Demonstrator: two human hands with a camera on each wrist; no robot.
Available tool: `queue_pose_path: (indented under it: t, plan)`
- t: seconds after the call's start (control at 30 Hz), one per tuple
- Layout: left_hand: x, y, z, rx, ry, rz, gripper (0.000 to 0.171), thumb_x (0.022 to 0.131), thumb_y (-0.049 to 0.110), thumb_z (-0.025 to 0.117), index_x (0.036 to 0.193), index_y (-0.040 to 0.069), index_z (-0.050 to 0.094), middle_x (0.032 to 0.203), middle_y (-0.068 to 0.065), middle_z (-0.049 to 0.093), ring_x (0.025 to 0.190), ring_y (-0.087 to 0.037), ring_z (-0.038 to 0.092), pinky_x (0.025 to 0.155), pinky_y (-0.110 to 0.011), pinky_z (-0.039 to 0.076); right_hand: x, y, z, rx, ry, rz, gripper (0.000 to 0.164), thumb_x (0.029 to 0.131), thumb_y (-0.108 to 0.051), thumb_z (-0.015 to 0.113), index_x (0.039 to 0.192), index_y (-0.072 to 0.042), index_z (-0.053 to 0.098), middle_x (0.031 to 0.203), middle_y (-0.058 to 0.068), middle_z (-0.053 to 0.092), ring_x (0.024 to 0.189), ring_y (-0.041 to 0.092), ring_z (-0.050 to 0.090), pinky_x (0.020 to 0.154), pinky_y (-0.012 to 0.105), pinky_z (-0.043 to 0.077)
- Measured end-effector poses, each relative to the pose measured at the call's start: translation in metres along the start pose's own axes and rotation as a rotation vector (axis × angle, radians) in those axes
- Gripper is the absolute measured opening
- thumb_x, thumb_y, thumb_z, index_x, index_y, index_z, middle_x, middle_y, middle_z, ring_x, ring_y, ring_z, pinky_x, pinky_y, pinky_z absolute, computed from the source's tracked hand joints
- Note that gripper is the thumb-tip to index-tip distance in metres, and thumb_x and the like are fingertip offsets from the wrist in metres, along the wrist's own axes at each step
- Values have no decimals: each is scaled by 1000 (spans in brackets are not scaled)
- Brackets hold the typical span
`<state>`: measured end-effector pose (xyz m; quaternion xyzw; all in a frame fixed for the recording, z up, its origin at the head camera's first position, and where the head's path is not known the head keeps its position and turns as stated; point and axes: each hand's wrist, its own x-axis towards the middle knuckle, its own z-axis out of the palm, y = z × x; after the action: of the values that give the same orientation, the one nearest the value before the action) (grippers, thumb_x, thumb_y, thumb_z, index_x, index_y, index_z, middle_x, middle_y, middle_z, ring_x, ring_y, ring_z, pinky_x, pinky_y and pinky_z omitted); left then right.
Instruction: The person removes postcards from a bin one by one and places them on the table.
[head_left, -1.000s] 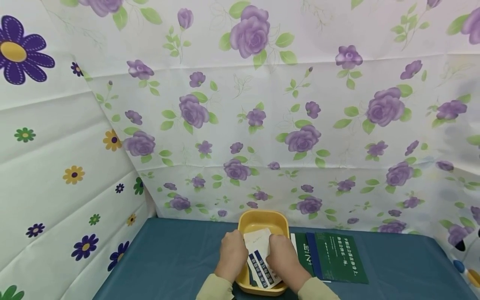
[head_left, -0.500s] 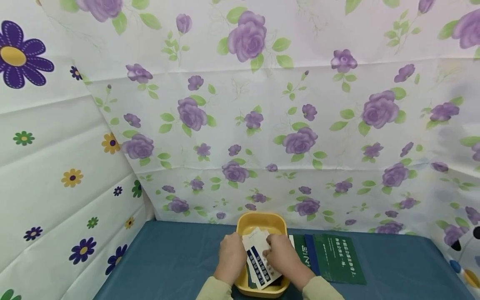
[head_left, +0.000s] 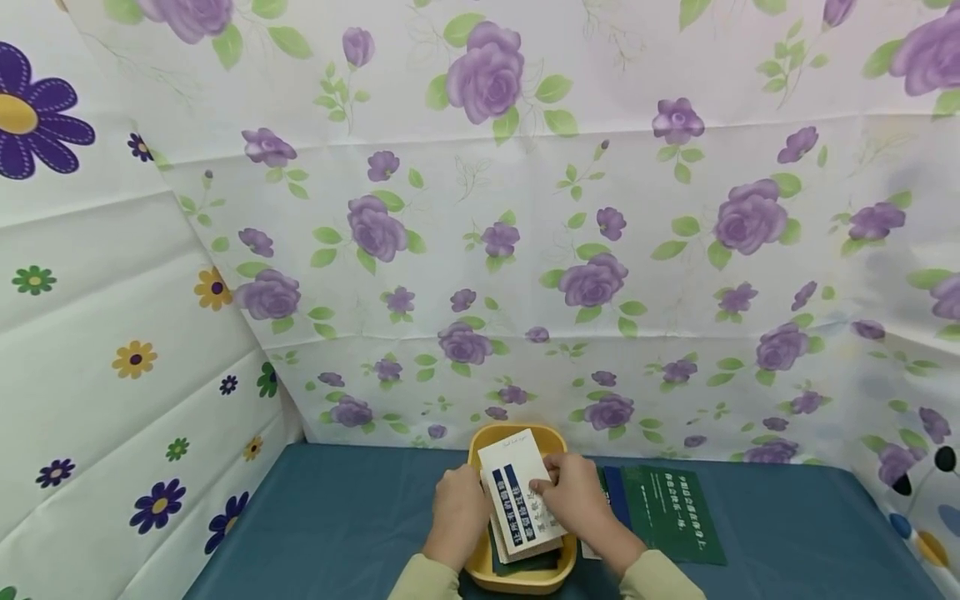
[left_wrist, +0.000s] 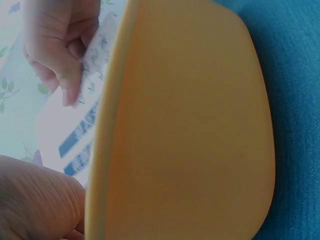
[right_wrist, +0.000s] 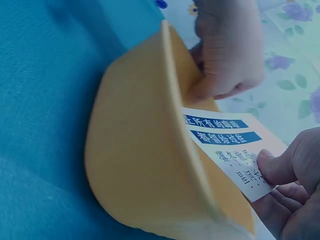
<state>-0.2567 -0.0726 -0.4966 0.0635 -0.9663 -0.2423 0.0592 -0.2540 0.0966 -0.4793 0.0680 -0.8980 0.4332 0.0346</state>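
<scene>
At lower centre, the right hand (head_left: 577, 492) pinches a card (head_left: 522, 492); whether the left hand (head_left: 460, 510) grips the tray (head_left: 522, 587) is unclear.

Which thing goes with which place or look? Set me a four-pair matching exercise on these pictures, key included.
1. Top white card
2. Bin
3. Rightmost green card
4. Left hand

A. Lying on the table, right of the bin
B. At the bin's left rim
C. Pinched by the right hand
D. Yellow, with rounded corners

Pairs: 1-C, 2-D, 3-A, 4-B
</scene>
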Motion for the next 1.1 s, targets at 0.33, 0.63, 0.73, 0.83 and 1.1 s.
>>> queue_pose_path:
  t: [0.33, 0.63, 0.73, 0.83, 1.1]
  plan:
    - [0, 0, -1, 21, -14, -4, 9, 78, -2, 65, 81, 5, 60, 65, -7, 54, 57, -19, 58, 43, -31, 45, 1, 6, -37, 54, 96, 36, 29, 81, -15, 70, 106, -3, 63, 73, -4, 60, 62, 11, 56, 51, 28, 46]
    - [-1, -1, -1, -13, -9, 10, 11, 79, -3, 64, 76, 7, 59, 64, -6, 54, 55, -19, 58, 42, -31, 44, -2, 27, -86, 19, 197, 81, 32, 84, -19, 69, 108, -1, 62, 79, 1, 62, 63, 13, 56, 51, 31, 44]
    - [-1, -1, -2, -17, -11, 9, 13, 78, -4, 64, 75, 7, 59, 63, -5, 53, 55, -19, 57, 42, -31, 44, -5, 39, -105, 4, 208, 111, 37, 85, -22, 68, 113, 1, 60, 84, 3, 64, 66, 14, 57, 51, 32, 44]
    - [-1, -1, -1, -17, -18, 13, 12, 78, -4, 64, 75, 7, 59, 64, -6, 53, 55, -19, 57, 42, -31, 44, -9, 53, -123, -34, 223, 140, 42, 86, -25, 67, 116, 3, 57, 89, 8, 65, 71, 16, 60, 53, 32, 46]
    - [-1, 0, -1, 2, -18, 16, 14, 75, -5, 66, 74, 7, 59, 63, -6, 54, 56, -20, 58, 43, -31, 45, -16, 107, -155, -189, 212, 228, 36, 86, -27, 65, 103, 4, 61, 69, 2, 58, 56, 17, 51, 48, 34, 40]
